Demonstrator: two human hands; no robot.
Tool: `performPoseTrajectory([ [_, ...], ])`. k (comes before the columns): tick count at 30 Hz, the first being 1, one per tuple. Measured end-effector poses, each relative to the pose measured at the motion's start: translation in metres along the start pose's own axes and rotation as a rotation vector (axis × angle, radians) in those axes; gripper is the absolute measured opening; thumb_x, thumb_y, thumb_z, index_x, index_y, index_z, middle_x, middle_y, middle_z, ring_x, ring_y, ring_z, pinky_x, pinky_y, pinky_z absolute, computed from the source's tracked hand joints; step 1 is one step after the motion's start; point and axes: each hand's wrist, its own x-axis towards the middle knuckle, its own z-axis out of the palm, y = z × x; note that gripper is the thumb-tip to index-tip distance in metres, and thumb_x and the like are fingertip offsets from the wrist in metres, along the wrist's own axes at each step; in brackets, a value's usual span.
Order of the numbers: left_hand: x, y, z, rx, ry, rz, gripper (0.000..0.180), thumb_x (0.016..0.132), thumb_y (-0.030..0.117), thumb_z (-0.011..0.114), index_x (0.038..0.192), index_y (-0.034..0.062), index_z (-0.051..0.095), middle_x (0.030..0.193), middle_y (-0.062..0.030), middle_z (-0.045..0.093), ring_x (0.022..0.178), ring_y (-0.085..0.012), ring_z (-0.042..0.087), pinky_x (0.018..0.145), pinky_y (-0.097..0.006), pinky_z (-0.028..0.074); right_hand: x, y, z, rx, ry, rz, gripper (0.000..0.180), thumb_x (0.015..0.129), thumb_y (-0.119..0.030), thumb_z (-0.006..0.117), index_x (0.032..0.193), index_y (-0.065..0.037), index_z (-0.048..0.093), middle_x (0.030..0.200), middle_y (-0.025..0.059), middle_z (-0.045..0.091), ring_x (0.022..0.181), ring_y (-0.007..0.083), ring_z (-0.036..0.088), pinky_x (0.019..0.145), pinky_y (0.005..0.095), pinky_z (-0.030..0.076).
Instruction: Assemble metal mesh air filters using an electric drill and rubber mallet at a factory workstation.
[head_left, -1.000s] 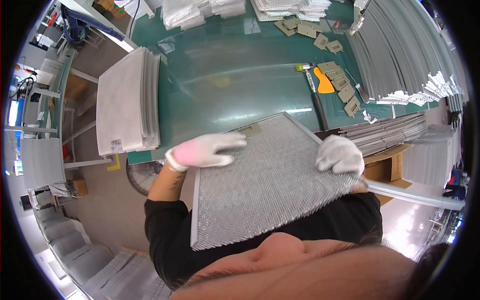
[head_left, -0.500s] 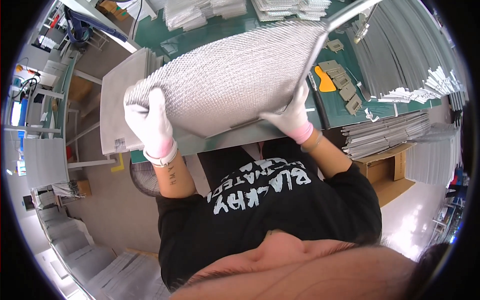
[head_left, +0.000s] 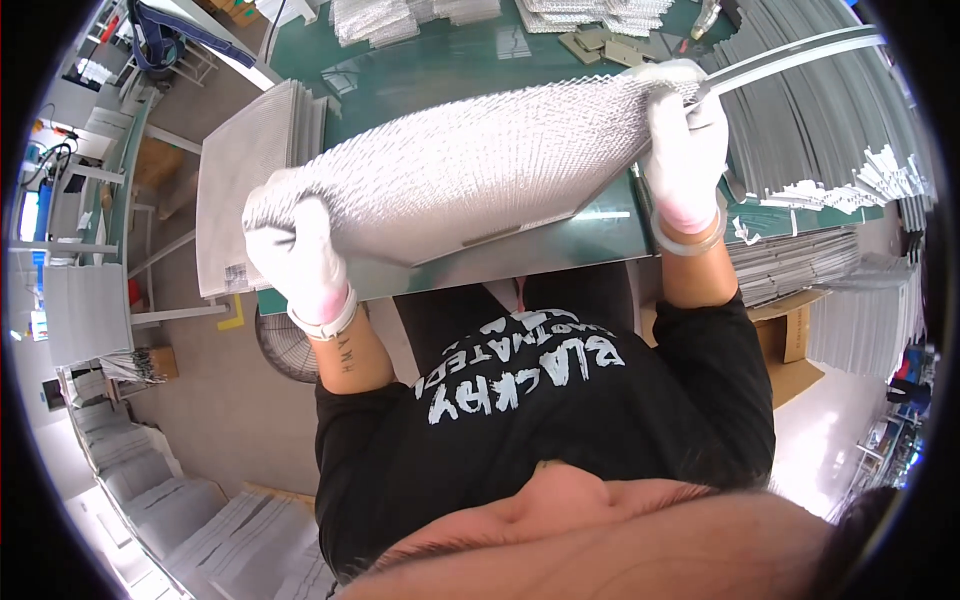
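Note:
Between my two gloved hands hangs a silver mesh panel [head_left: 470, 165], a tilted sheet with a fine ridged texture, held above the green table. My left hand [head_left: 300, 250] is closed on its left end, thumb on the near face. At the far right corner, my right hand [head_left: 688, 150] is closed round the panel's edge. A pale, narrow trim strip [head_left: 800, 58] reaches from beside the right hand toward the upper right; whether those fingers also grip it is hidden. Both hands wear white gloves.
Thin grey panels [head_left: 245, 190] stand at the table's left edge. A large stack of grey sheets [head_left: 800, 120] fills the right side. Silvery stacks [head_left: 590, 15] and small beige plastic parts [head_left: 610, 48] lie at the back of the green table [head_left: 430, 70]. A cardboard box [head_left: 790, 340] is below right.
My right hand has moved from the panel's near right side up to its far right corner and closed there. The trim strip has swung outward to the right. My left hand keeps its grip.

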Motion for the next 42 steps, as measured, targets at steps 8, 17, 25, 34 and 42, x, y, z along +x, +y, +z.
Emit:
performPoseTrajectory([
  [8, -0.013, 0.0, -0.013, -0.662, -0.787, 0.293, 0.018, 0.078, 0.016, 0.068, 0.085, -0.0007, 0.065, 0.079, -0.0155, 0.066, 0.07, -0.03, 0.065, 0.062, -0.04, 0.053, -0.046, -0.007, -0.014, 0.446, -0.123, -0.133, 0.028, 0.092, -0.03, 0.067, 0.08, -0.008, 0.055, 0.068, 0.0086, 0.063, 0.058, 0.0216, 0.061, 0.053, 0.0309, 0.05],
  [17, -0.08, -0.066, -0.041, 0.298, -1.448, -0.017, 0.057, 0.08, 0.022, 0.066, 0.134, 0.009, 0.052, 0.135, -0.0165, 0.052, 0.128, -0.0382, 0.046, 0.108, -0.047, 0.038, -0.106, -0.021, -0.061, 0.289, -0.547, -0.266, 0.023, 0.085, -0.026, 0.059, 0.078, -0.005, 0.055, 0.089, 0.017, 0.069, 0.075, 0.0304, 0.068, 0.063, 0.0412, 0.053],
  [25, -0.077, -0.091, -0.033, 0.291, -1.486, 0.123, 0.049, 0.077, 0.018, 0.067, 0.124, 0.0089, 0.055, 0.124, -0.0104, 0.057, 0.12, -0.0355, 0.05, 0.104, -0.046, 0.04, -0.113, -0.018, -0.061, 0.334, -0.506, -0.264, 0.018, 0.084, -0.021, 0.06, 0.08, -0.005, 0.055, 0.088, 0.0171, 0.069, 0.072, 0.0311, 0.067, 0.062, 0.0411, 0.053],
  [34, -0.069, -0.053, -0.043, 0.907, -1.444, -0.186, 0.042, 0.079, 0.013, 0.062, 0.119, 0.0031, 0.057, 0.109, -0.0175, 0.061, 0.109, -0.0341, 0.056, 0.098, -0.04, 0.044, -0.093, -0.03, -0.039, 0.326, -0.341, -0.282, 0.032, 0.093, -0.036, 0.06, 0.091, -0.004, 0.055, 0.082, 0.013, 0.068, 0.069, 0.0265, 0.066, 0.062, 0.0382, 0.054],
  [42, -0.01, 0.04, -0.017, -0.228, -0.571, 0.221, 0.026, 0.09, 0.025, 0.069, 0.091, 0.0031, 0.056, 0.077, -0.0087, 0.056, 0.07, -0.0217, 0.056, 0.063, -0.039, 0.048, -0.032, 0.005, -0.018, 0.185, -0.122, -0.021, 0.023, 0.097, -0.023, 0.058, 0.098, 0.001, 0.058, 0.085, 0.0147, 0.066, 0.076, 0.0208, 0.064, 0.067, 0.0312, 0.052],
])
